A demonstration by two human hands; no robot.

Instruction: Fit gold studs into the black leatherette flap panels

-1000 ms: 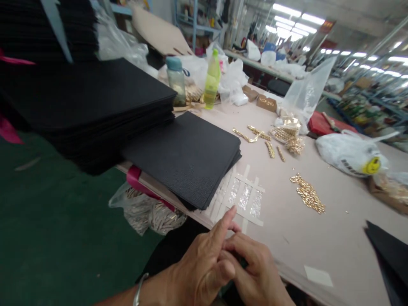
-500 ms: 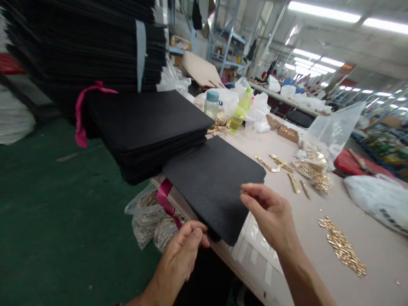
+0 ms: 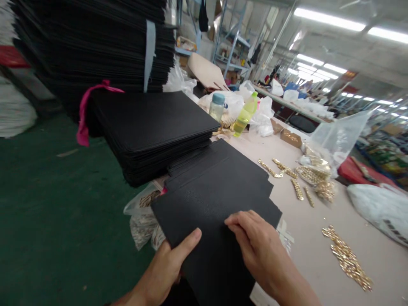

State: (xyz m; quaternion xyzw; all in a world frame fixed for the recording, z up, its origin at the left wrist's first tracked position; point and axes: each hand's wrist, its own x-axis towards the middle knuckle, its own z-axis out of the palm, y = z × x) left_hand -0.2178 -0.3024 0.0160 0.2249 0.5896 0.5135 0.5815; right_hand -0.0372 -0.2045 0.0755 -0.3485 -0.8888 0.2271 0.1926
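The left thumb (image 3: 191, 239) is lying flat on top of a black leather-like sheet (image 3: 204, 208), and the other left fingers are hiding under its left edge. So the left hand (image 3: 172, 257) is holding that edge, with only the sheet's thickness between thumb and fingers. The right hand (image 3: 255, 238) is hanging over the middle of the sheet, its fingertips bunching close together. I cannot tell if they are pinching anything or just touching the top.

The sheet is sitting crookedly over a low pile of black sheets (image 3: 223, 146), and its near end is poking past the table's edge toward the person's lap. Its right corner is pointing at some pale tape strips (image 3: 286, 233) on the table (image 3: 306, 242).

Bare table top is showing between the right arm and a heap of gold chain links (image 3: 346, 257), so that arm is having room to move sideways. Behind the low pile, a thick black stack (image 3: 153, 123) is crowding close. Farther back, a yellow-green bottle (image 3: 245, 114) is leaning to the right. On the left, green floor (image 3: 47, 204) is spreading wide.
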